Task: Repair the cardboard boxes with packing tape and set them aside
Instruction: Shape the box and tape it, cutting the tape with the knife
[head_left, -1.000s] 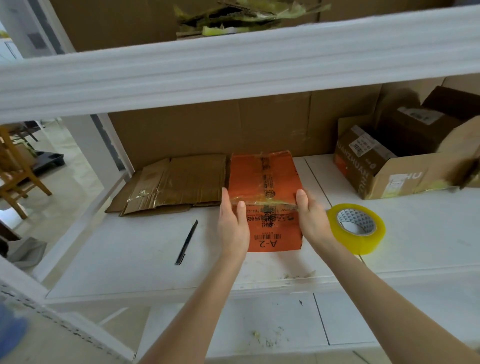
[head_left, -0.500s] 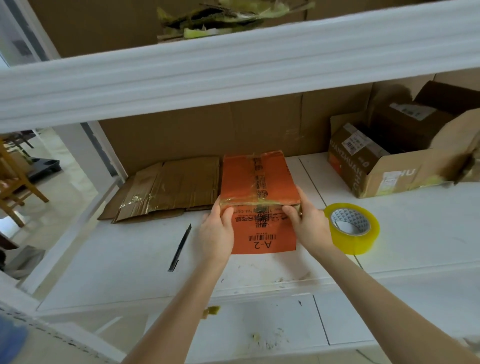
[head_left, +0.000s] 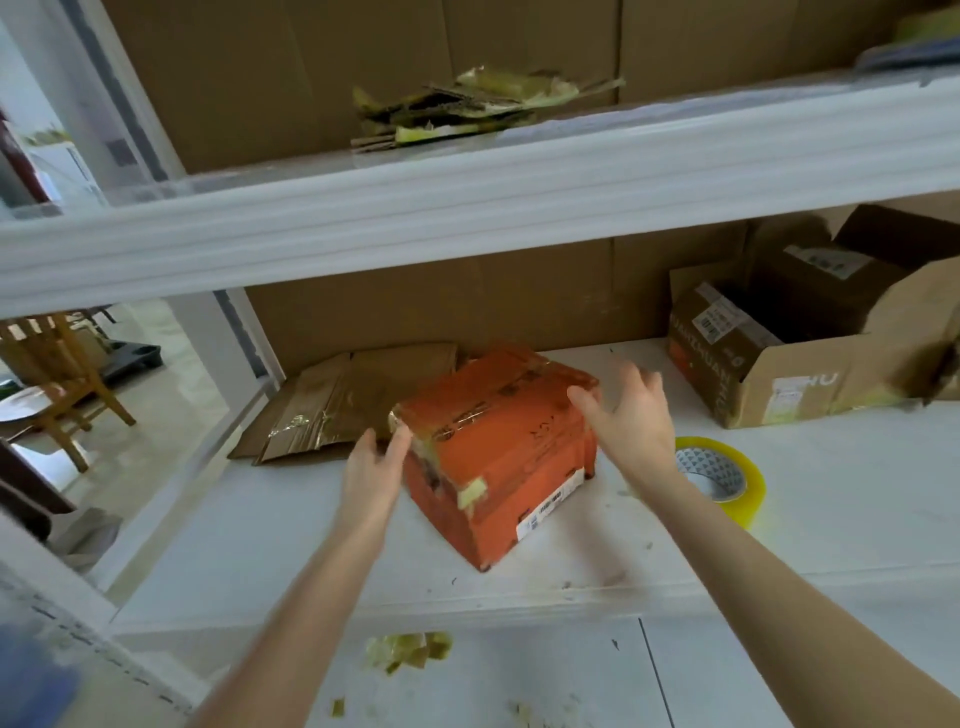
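On white shelf (head_left: 260, 525) I see orange box (head_left: 498, 447) between 2 hands: L hand (head_left: 371, 470) fingers straight against its left corner, R hand (head_left: 636, 418) fingers spread on right edge. Tape roll (head_left: 749, 496) near.

White shelf rack (head_left: 467, 208), brown cardboard backing (head_left: 467, 306) behind it, wooden chair (head_left: 67, 374) to its left, pale glossy floor (head_left: 156, 447), soft daylight

Taped orange box (head_left: 498, 447) (tilted) on shelf (head_left: 831, 499)
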